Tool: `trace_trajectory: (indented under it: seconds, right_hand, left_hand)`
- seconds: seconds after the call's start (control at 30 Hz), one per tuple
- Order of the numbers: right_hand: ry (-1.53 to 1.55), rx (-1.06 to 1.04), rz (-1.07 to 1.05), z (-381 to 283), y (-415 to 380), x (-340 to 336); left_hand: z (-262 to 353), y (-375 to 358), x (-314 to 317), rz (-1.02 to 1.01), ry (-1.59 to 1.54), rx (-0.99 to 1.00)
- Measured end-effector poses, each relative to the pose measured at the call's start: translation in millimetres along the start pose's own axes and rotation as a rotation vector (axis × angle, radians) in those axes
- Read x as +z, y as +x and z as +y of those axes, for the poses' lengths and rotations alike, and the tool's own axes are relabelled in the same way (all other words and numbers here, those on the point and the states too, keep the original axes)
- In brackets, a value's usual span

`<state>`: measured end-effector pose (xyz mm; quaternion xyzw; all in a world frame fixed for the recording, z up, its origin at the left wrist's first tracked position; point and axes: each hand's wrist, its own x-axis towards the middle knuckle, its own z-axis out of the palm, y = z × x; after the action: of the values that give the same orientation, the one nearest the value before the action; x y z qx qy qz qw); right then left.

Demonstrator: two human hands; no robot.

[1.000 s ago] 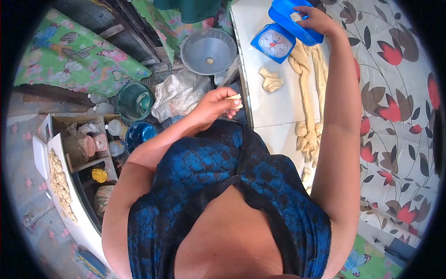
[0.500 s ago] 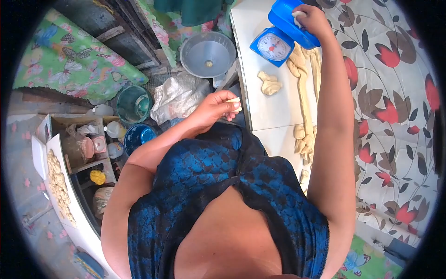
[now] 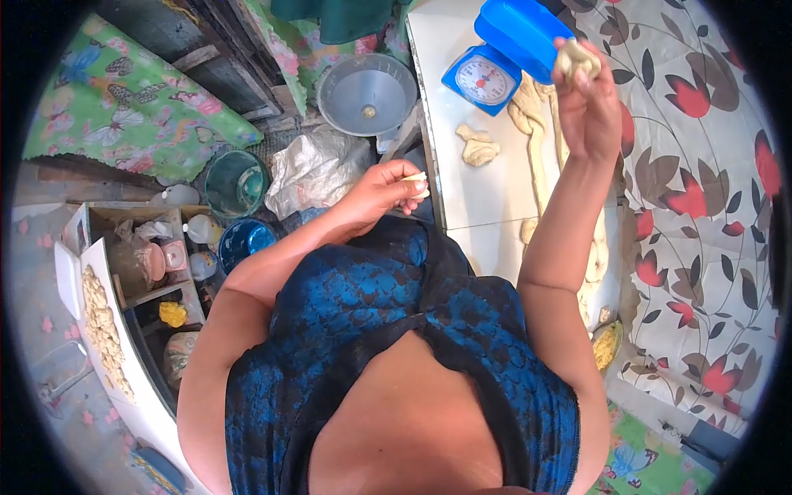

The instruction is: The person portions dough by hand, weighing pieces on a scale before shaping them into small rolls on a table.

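Note:
My right hand point(image 3: 592, 111) is raised beside the blue tray of the kitchen scale, its fingers closed round a piece of dough point(image 3: 577, 62). The blue scale point(image 3: 485, 78) has a round white dial, and its tray point(image 3: 524, 33) appears to hold nothing. In front of my body, my left hand point(image 3: 392, 188) pinches a small bit of dough point(image 3: 418, 179). A lump of dough point(image 3: 478, 145) lies on the white table near the scale. Long dough strips point(image 3: 528, 115) run along the table, partly hidden behind my right forearm.
A grey basin point(image 3: 368, 95), a green bucket point(image 3: 237, 183) and a blue bucket point(image 3: 247, 239) stand to the left. Lower left, a white board point(image 3: 111, 363) carries many small dough pieces. A wooden shelf point(image 3: 157, 289) holds jars and bags. Floral sheeting point(image 3: 693, 190) covers the right side.
My right hand has come out of the scale's tray and moved down and right, with the dough in its fingers. My left hand has stayed in place.

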<state>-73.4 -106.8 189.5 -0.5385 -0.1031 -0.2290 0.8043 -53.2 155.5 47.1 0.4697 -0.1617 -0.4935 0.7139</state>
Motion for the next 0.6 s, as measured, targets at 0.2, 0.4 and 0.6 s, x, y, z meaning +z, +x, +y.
trace_trajectory:
  seconds: [0.2, 0.4, 0.6]
  right_hand:
    - [0.007, 0.061, 0.151, 15.5, -57.9, -29.1]
    - [0.042, -0.001, 0.463, 12.0, -100.4, -60.5]
    - [-0.539, 0.144, 0.647, 14.8, -142.1, -58.2]
  left_hand:
    - [-1.1, -0.4, -0.6, 0.000, 0.004, 0.001]
    - [-3.0, -0.8, -0.3, -0.009, -0.001, -0.001]
    - [-3.9, -0.6, 0.5, 0.007, -0.020, -0.028]
